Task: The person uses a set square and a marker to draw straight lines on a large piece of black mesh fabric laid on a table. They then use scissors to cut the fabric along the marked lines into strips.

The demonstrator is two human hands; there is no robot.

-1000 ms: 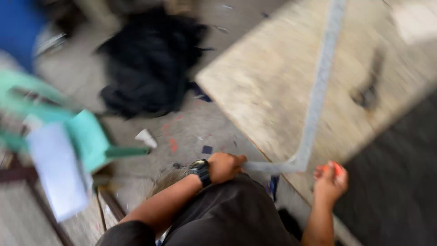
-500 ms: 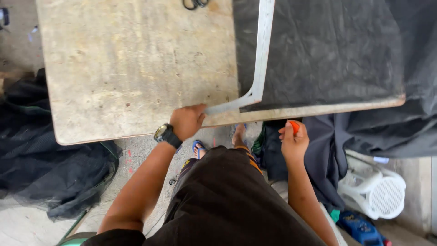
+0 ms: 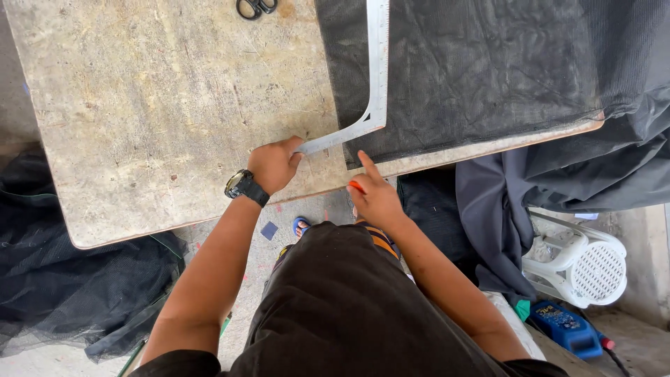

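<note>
While the view a moment ago was a swinging blur over the floor, it now looks steadily down on the tabletop, and both hands have closed in on the metal square, which suggests marking against it is about to start. The left hand, with a dark wristwatch just behind it, is closed over the end of the square's short leg, pinning it near the tabletop's near edge. The right hand, which half a second ago hung apart from the square, now sits just below its corner, index finger stretched toward it, the other fingers curled around a small orange marker. The square is a flat, dull grey L; its long leg runs away along the left edge of the black mesh, a fine, creased, limp sheet. The tabletop is worn, stained, pale board. Dark scissors lie far beyond the square.
</note>
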